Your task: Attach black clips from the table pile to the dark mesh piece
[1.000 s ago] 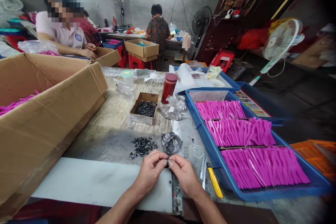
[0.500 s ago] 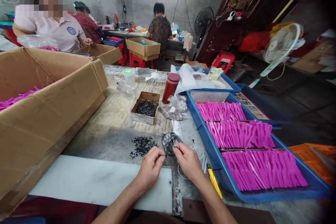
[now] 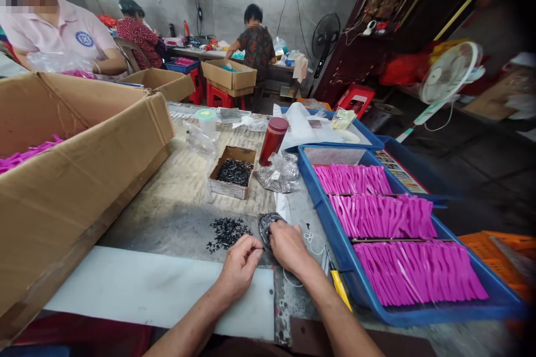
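Observation:
My left hand [image 3: 242,263] is closed in a pinch over the white board [image 3: 167,284], with a small dark piece [image 3: 263,249] showing at the fingertips; its exact kind is too small to make out. My right hand [image 3: 288,245] reaches over the crumpled black plastic bag [image 3: 268,224], fingers bent down at its opening. Those fingertips are hidden, so whatever they touch does not show. Just beyond my left hand lies a loose pile of small black cross-shaped parts [image 3: 228,233]. Farther back, a small cardboard box [image 3: 228,189] holds many thin black pieces.
On the right stands a blue tray [image 3: 335,245] with rows of magenta strips [image 3: 419,273]; a yellow-handled tool [image 3: 341,290] lies beside it. A large cardboard box [image 3: 104,178] bounds the left side. A red cup [image 3: 274,139] stands behind. Several people work beyond.
My right hand has moved slightly left and turned down onto the black bag, covering more of it. My left hand has stayed nearly still. The person at left has shifted.

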